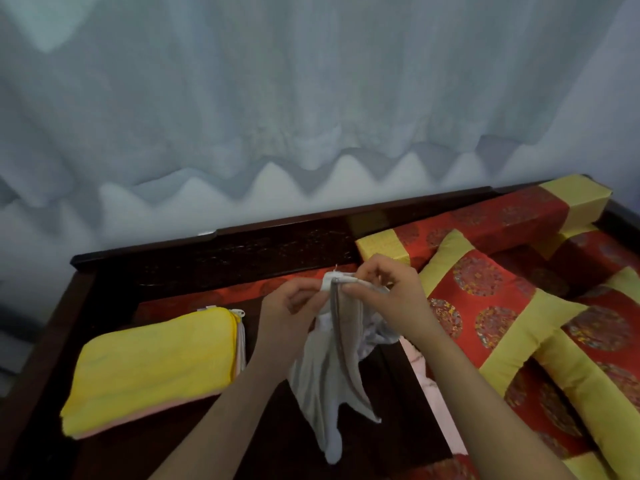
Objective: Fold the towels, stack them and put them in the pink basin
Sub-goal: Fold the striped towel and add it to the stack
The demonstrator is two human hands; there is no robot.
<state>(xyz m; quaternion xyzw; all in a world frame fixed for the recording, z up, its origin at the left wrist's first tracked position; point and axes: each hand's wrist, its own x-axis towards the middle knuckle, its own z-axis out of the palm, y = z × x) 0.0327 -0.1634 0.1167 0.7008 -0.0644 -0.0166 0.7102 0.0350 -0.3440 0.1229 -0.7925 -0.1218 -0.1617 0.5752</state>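
Note:
A grey-white towel (325, 382) hangs bunched in the air over the dark wooden surface. My left hand (287, 317) and my right hand (391, 299) both pinch its top edge close together, near the white hem. To the left lies a folded yellow towel (149, 365) on top of a folded pink one (145, 415), with a white layer showing at the right end of the stack. A pink edge (420, 362), perhaps the basin, shows just under my right forearm, mostly hidden.
The dark wooden bench (214, 258) has a raised back rail. Red and yellow patterned cushions (485, 306) fill the right side, with a bolster (485, 220) behind them. A pale curtain (311, 116) hangs behind the bench.

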